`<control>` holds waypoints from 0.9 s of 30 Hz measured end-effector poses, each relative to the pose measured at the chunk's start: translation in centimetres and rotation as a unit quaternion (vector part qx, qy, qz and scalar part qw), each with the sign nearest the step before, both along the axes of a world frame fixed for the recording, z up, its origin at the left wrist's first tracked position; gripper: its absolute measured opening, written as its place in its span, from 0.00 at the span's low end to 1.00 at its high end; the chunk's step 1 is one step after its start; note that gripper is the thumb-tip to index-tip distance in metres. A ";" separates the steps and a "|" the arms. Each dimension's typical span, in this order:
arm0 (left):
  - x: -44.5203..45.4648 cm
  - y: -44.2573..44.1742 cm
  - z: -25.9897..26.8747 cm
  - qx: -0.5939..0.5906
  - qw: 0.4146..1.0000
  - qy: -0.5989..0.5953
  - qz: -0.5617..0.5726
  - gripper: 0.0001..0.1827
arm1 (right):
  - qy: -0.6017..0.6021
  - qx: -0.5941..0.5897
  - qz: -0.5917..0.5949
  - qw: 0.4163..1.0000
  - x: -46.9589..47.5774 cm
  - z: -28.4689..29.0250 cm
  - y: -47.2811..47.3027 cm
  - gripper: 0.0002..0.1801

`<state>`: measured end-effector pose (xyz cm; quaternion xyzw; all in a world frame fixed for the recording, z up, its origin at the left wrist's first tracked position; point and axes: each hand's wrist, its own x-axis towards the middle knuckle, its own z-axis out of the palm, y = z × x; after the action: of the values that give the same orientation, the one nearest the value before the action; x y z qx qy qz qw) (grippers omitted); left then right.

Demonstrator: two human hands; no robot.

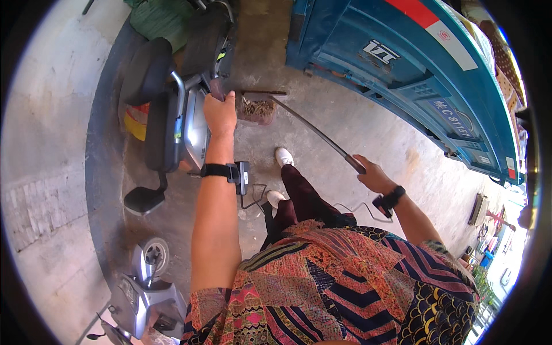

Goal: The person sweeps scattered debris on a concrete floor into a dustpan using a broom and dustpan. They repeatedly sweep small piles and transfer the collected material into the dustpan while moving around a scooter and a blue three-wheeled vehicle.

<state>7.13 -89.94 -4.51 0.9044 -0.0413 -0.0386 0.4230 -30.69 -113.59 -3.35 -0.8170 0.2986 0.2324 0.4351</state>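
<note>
My left hand (pixel 221 114) is closed around a brownish handle (pixel 217 88), held beside the electric scooter (pixel 196 125). Whether that handle joins the dustpan is hidden by the hand. On the concrete floor beyond it sits a pinkish translucent dustpan (pixel 272 120) with a heap of dry brown debris (pixel 258 108) inside. My right hand (pixel 374 174) grips the dark end of a long broom pole (pixel 312 126), which slants down to the far left. Its narrow broom head (pixel 264 92) lies across the far edge of the dustpan.
A blue cargo vehicle (pixel 388 73) with a licence plate stands at the upper right. Left of me, the parked scooter's black seat (pixel 161 133) is near a pale wall (pixel 47 142). Another grey scooter (pixel 142 297) is at lower left. A green sack (pixel 159 21) rests at the top.
</note>
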 end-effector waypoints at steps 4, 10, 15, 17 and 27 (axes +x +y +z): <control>-6.9 4.2 1.2 -0.054 0.998 -0.003 0.018 0.19 | -0.008 -0.037 -0.039 0.999 -3.5 1.9 4.1 0.34; -14.4 9.7 3.7 -0.060 0.997 0.017 0.037 0.17 | 0.075 0.006 -0.165 0.983 0.6 -4.7 4.2 0.33; -17.7 14.7 4.5 -0.071 0.987 0.097 0.105 0.16 | -0.010 -0.244 -0.153 0.958 7.2 -15.6 5.0 0.29; -19.4 16.1 4.7 -0.080 0.976 0.146 0.142 0.14 | 0.029 -0.214 -0.194 0.957 9.9 -19.4 5.2 0.29; -26.0 19.2 4.0 -0.074 0.942 0.190 0.268 0.13 | 0.195 -0.236 0.486 0.818 29.3 -27.4 8.4 0.26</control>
<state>-18.86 -70.77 -0.48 0.8238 0.2811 -0.0916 0.4836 -1.42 -105.20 -30.74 -0.8712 -0.0134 0.4907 -0.0080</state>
